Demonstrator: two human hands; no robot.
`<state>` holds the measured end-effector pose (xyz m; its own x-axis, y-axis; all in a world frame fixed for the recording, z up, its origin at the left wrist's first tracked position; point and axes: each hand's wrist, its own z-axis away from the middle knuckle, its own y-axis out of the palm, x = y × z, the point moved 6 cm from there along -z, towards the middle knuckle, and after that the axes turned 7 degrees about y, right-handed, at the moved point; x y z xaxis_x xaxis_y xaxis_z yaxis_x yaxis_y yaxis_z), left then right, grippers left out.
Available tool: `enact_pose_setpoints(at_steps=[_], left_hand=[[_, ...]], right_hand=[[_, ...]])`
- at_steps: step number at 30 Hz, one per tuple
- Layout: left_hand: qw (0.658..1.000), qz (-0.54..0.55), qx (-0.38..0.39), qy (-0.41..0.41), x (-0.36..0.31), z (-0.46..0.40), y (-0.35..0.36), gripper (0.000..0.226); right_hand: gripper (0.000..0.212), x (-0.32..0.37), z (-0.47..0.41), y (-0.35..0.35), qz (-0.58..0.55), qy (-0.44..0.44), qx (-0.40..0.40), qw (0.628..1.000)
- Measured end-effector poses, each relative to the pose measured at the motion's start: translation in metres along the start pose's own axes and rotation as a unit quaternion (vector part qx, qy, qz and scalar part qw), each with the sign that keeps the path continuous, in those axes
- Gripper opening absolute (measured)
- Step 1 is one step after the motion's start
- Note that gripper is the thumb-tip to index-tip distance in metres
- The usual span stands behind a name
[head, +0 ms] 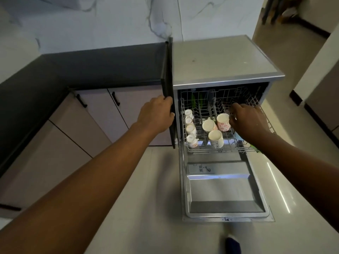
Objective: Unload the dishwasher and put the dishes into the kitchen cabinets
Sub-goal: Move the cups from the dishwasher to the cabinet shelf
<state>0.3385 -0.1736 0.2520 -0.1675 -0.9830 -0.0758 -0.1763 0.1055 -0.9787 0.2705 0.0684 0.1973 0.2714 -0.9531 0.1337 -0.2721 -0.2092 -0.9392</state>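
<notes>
The dishwasher point(225, 57) stands open, its door point(222, 191) folded down flat and its upper rack point(211, 150) pulled out. Several white cups lie upside down in the rack: a row of small ones point(190, 128) at the left and three larger ones in the middle. My right hand point(247, 120) is closed around the red-patterned cup point(223, 122) at the right of the three. My left hand point(157, 114) grips the edge of a dark cabinet door point(168, 85) standing open just left of the dishwasher.
A dark L-shaped countertop point(91, 66) runs along the left, with pale cabinet doors and black handles point(116, 98) under it. Green items point(200, 101) stand at the rack's back. A blue object point(238, 136) lies under my right wrist. Pale floor point(146, 198) lies below.
</notes>
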Motion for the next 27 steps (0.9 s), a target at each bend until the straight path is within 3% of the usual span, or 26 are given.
enact_pose_setpoints(at_steps=[6, 11, 15, 18, 24, 27], left_hand=[[0.996, 0.044, 0.014, -0.070, -0.023, -0.040, 0.085, 0.033], [0.983, 0.084, 0.048, -0.158, -0.054, -0.075, 0.188, 0.038], [0.964, 0.125, 0.078, -0.222, -0.081, -0.101, 0.264, 0.044], [0.954, 0.140, 0.095, -0.249, -0.094, -0.111, 0.304, 0.048], [0.936, 0.195, 0.064, -0.285, -0.099, -0.125, 0.359, 0.067], [0.921, 0.223, 0.046, -0.317, -0.094, -0.124, 0.377, 0.080]], right_hand=[[0.025, -0.077, -0.029, 0.071, -0.004, 0.000, 0.054, 0.999], [0.028, -0.135, -0.055, 0.155, -0.050, -0.031, 0.156, 0.986], [0.057, -0.171, -0.075, 0.225, -0.067, -0.070, 0.209, 0.973], [0.071, -0.186, -0.093, 0.262, -0.080, -0.079, 0.196, 0.974], [0.095, -0.182, -0.155, 0.330, -0.070, -0.104, 0.190, 0.974], [0.113, -0.167, -0.180, 0.376, -0.050, -0.111, 0.257, 0.959]])
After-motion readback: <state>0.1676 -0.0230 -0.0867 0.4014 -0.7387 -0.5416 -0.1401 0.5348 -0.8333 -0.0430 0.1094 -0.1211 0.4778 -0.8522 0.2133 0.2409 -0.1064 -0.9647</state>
